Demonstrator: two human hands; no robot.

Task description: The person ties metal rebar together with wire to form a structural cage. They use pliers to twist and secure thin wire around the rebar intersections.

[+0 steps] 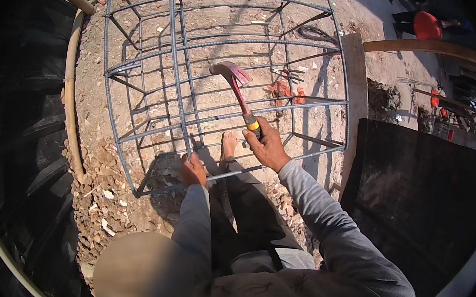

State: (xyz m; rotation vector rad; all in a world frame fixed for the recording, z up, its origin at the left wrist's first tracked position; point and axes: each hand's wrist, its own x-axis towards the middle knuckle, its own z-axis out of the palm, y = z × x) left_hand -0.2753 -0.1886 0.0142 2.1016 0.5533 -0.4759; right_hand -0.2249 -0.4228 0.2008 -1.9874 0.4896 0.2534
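Note:
In front of me stands a box-shaped cage of ribbed steel rebar [229,116], its bars crossing over the dirt ground. My left hand [193,173] is closed around the near end of a lengthwise rebar [177,68], close to the cage's near edge. A claw hammer [238,91] with a worn red head and neck and a black-and-yellow grip is held by my right hand [270,148]. Its head points away from me, raised over the middle of the cage and apart from the bars as far as I can see. My bare foot [229,143] shows below the bars.
Rubble [98,210] and a bamboo pole [71,101] lie on the left beside black sheeting [14,141]. A wooden board [353,97] borders the right, near a dark panel [419,182]. Red scraps [280,90] lie under the cage. Another person [403,24] is at far right.

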